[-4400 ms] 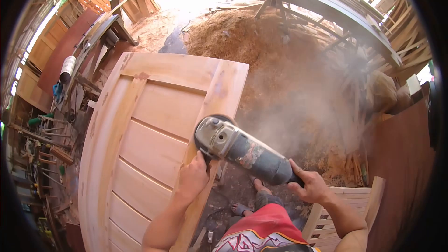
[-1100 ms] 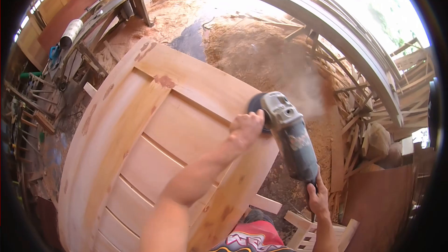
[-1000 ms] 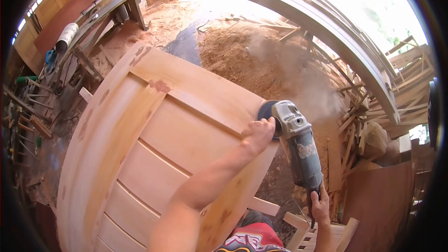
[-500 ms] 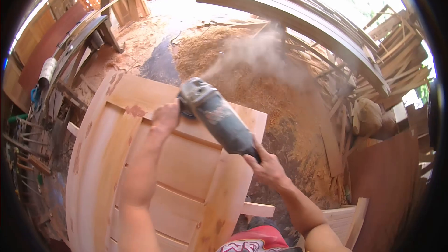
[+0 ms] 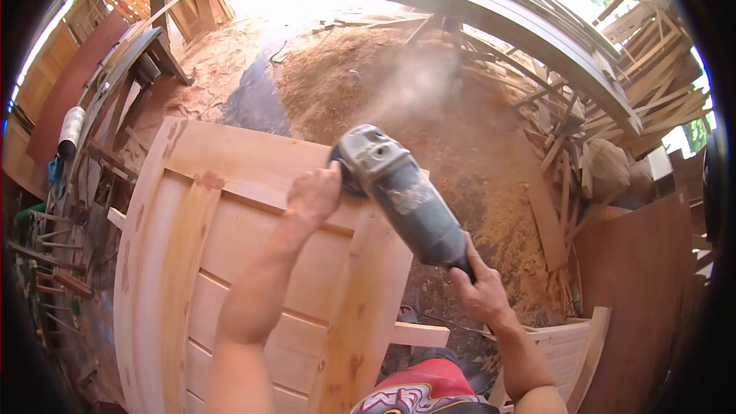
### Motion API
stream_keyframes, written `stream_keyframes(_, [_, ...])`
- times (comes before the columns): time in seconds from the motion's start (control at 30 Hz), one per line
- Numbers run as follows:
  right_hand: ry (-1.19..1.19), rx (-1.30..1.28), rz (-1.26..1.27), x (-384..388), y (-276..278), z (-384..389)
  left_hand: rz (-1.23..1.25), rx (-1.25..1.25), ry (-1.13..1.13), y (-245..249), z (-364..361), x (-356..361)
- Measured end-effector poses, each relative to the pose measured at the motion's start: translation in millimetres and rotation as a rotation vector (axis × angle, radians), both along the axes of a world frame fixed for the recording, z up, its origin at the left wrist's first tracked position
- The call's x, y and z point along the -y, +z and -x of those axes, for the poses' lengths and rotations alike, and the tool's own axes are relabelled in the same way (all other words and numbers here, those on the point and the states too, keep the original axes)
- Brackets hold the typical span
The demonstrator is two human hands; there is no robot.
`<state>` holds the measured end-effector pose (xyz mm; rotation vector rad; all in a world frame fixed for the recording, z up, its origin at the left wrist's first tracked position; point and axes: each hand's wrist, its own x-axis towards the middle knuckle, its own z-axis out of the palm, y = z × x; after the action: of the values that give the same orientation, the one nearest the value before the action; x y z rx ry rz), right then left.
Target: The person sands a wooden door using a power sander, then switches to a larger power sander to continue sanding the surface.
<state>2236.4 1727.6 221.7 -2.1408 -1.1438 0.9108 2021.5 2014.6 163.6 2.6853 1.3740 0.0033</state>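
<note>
Angle grinder (image 5: 406, 199) slants head up-left, tail down-right, disc at panelled door's (image 5: 322, 276) far R corner; R hand (image 5: 484, 284) wrapped round tail, L hand (image 5: 316, 193) fisted tight at head (grip hidden), nearer door's ctr.

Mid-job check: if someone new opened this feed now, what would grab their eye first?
Probably the long grey power tool in the middle, gripped with the left hand near its head and the right hand at its black rear end, over the far right corner of the pale wooden panelled door. Next, the whitish dust cloud beyond it, above the brown sawdust heap.
</note>
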Motion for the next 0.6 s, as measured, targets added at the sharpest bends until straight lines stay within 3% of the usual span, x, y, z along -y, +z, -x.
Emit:
stream_keyframes(0.17, [-0.027,0.089,-0.063,56.7,-13.5,-38.4,0.067,0.125,-0.088,-6.4,-52.2,35.8])
stream_keyframes(0.33, [-0.013,0.086,-0.096,50.7,-13.5,-43.1,0.081,0.093,-0.122,2.1,-61.7,34.4])
stream_keyframes(0.6, [0.151,0.018,-0.078,-32.1,-13.3,-23.5,0.058,0.061,0.096,0.9,14.4,-10.3])
